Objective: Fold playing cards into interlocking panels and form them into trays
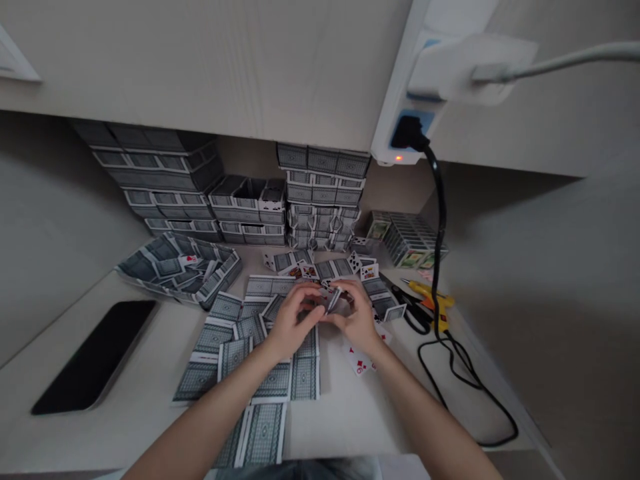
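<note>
I hold a folded card (334,300) between the curled fingers and thumbs of my left hand (296,320) and right hand (354,317), over the middle of the desk (345,420). My fingers cover part of it, and its face is hard to make out. Seen nearly edge-on, its long axis slants toward the desk's far right corner. Loose cards (306,370) run toward the near edge, partly under my left arm. A phone (97,357) lies by the left edge, a glue gun (439,308) near the right.
</note>
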Available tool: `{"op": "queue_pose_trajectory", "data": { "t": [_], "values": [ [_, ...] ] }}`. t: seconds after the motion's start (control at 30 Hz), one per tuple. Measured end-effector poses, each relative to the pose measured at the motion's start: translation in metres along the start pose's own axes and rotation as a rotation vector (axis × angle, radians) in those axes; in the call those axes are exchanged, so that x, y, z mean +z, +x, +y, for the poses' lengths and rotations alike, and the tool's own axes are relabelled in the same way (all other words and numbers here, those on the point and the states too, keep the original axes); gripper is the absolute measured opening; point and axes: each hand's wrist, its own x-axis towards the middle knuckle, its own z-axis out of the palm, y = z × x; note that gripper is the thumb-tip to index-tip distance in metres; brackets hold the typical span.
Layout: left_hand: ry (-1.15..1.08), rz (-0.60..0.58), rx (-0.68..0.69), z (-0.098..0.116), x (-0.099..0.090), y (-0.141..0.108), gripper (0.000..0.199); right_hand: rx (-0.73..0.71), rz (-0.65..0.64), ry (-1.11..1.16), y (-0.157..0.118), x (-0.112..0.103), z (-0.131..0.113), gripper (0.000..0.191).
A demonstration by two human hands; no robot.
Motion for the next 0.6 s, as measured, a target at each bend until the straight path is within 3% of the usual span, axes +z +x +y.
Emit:
{"op": "queue_pose_trajectory", "data": {
  "t": [0.13,0.23,0.37,0.47,0.6],
  "values": [
    [-0.255,-0.048,-0.188,-0.010,0.006,0.006,0.031,-0.167,-0.129,-0.166,-0.003,0.001,0.002,0.051],
    [-0.371,-0.117,-0.289,-0.014,0.006,0.008,0.036,-0.216,-0.147,-0.242,-0.005,0.002,0.004,0.050],
    [-0.453,-0.129,-0.288,-0.019,0.003,0.009,0.046,-0.256,-0.133,-0.335,-0.004,0.001,0.006,0.046],
    [-0.399,-0.161,-0.266,-0.021,0.002,0.009,0.055,-0.235,-0.117,-0.357,-0.003,0.000,0.009,0.060],
    [-0.234,-0.152,-0.209,-0.019,0.000,0.008,0.056,-0.097,-0.054,-0.299,-0.001,0.000,0.020,0.077]
  ]
}}
